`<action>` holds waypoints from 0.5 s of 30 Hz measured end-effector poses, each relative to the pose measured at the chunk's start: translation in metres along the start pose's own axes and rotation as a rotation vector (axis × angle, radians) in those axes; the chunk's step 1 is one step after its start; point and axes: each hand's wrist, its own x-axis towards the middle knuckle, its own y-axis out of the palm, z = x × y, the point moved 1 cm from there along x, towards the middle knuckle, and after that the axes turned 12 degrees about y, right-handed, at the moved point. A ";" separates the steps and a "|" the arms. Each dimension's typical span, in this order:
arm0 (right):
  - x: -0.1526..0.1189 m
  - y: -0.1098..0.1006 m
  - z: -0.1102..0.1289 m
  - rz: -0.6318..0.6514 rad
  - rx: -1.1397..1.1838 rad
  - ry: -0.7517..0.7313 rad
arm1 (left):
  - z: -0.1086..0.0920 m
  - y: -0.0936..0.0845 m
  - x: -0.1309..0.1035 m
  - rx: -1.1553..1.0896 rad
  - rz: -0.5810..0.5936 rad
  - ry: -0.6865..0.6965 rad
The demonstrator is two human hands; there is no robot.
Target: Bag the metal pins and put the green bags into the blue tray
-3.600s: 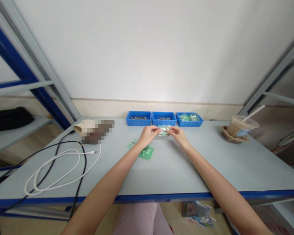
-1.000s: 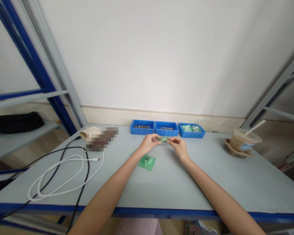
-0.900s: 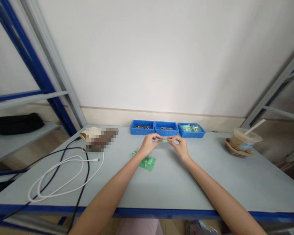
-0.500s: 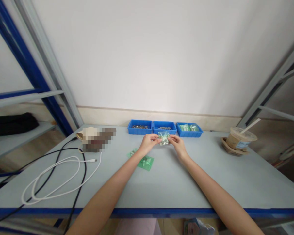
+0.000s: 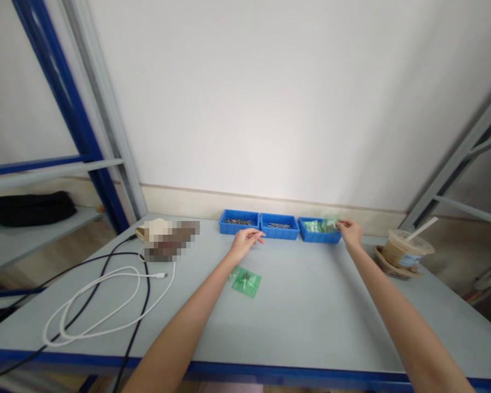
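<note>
My right hand point(image 5: 349, 231) pinches a small green-tinted bag point(image 5: 330, 224) at the right end of the right blue bin point(image 5: 321, 237), where more such bags lie. My left hand point(image 5: 249, 241) hovers over the table in front of the other bins, its fingers slightly apart and nothing seen in them. Small dark metal pieces lie in the left blue bin point(image 5: 239, 230), and thin silvery ones in the middle blue bin point(image 5: 279, 233). Below my left hand a green bag point(image 5: 246, 283) rests on the table, with another one partly behind my wrist.
A lidded cup with a straw point(image 5: 405, 250) stands in a cardboard holder at the right. A white cable point(image 5: 100, 330) and black cables lie coiled at the left, near a pixelated object point(image 5: 169, 240). Shelf frames flank the grey table point(image 5: 311, 322).
My right hand has moved right with the bag, from the middle to the right bin. My left hand has let go of that bag. The view has shifted slightly.
</note>
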 end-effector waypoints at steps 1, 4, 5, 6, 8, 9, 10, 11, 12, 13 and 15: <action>0.005 -0.003 -0.001 0.010 -0.054 -0.001 | 0.002 -0.003 0.001 -0.005 -0.016 0.001; 0.008 -0.006 -0.002 0.026 -0.195 -0.013 | 0.008 -0.010 0.003 -0.011 -0.050 -0.008; 0.006 -0.007 -0.001 0.027 -0.230 -0.019 | 0.010 -0.012 0.004 -0.012 -0.059 -0.011; 0.003 -0.007 0.002 0.013 -0.263 -0.032 | 0.011 -0.013 0.004 -0.014 -0.068 -0.013; -0.007 -0.009 0.010 -0.106 -0.302 -0.078 | 0.014 -0.017 0.004 -0.019 -0.090 -0.014; -0.014 -0.010 0.015 -0.199 -0.306 -0.098 | 0.015 -0.018 0.004 -0.020 -0.101 -0.015; -0.024 -0.011 0.021 -0.296 -0.295 -0.116 | 0.016 -0.020 0.004 -0.016 -0.110 -0.017; -0.038 -0.010 0.027 -0.374 -0.273 -0.136 | 0.017 -0.021 0.003 -0.008 -0.117 -0.021; -0.054 -0.007 0.033 -0.398 -0.250 -0.153 | 0.018 -0.022 0.003 0.002 -0.123 -0.027; -0.075 -0.003 0.039 -0.367 -0.220 -0.213 | 0.019 -0.023 0.002 0.012 -0.129 -0.034; -0.124 0.013 0.048 -0.083 -0.233 -0.432 | 0.019 -0.023 0.001 0.027 -0.136 -0.038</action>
